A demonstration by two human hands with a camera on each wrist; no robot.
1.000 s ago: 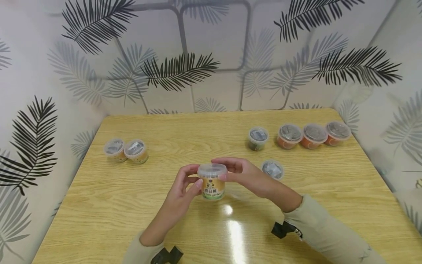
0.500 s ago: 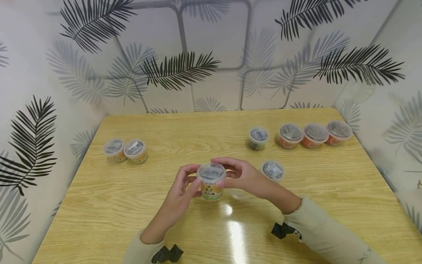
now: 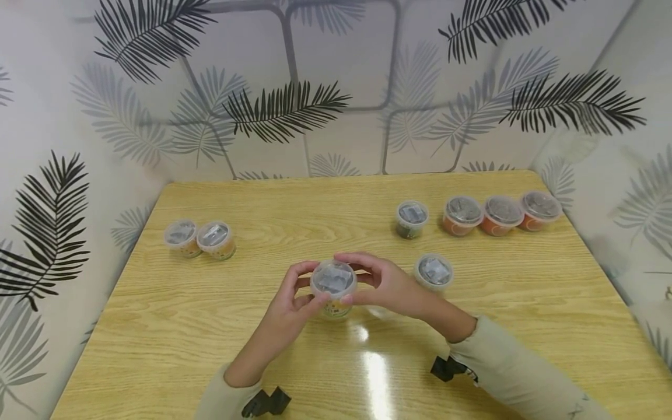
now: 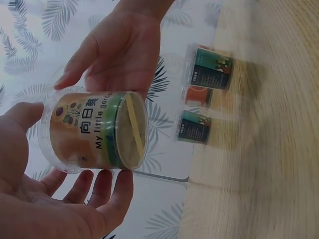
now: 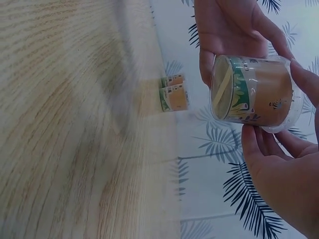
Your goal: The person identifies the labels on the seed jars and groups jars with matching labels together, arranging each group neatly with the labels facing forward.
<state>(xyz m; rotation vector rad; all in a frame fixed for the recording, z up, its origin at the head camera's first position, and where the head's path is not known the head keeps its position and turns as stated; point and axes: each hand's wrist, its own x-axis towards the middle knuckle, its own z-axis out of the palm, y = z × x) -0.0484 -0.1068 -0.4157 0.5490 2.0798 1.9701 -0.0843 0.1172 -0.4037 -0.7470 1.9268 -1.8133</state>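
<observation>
Both hands hold one clear plastic tub [image 3: 333, 279] off the wooden table, in the middle of the head view. Its lid faces the head camera, and a grey packet shows beneath. In the left wrist view the orange and green label [image 4: 82, 127] reads "My little garden". A pale yellow strip [image 4: 134, 124] crosses the tub's base. My left hand [image 3: 290, 308] grips its left side, thumb near the lid's rim. From the right, my right hand [image 3: 385, 284] grips it too, thumb on the front and fingers behind.
Two orange-labelled tubs [image 3: 216, 240] stand together at the table's left. Right of the hands is a lidded tub [image 3: 434, 272], close to the right forearm. Behind it stands a dark green tub [image 3: 412, 219]. Three red tubs [image 3: 502, 216] line the back right. A patterned cloth [image 3: 336, 116] surrounds the table [image 3: 173, 326].
The held tub has tilted so that its lid turns up towards the head camera and its label is mostly out of sight there. Both hands keep their grip and have shifted slightly.
</observation>
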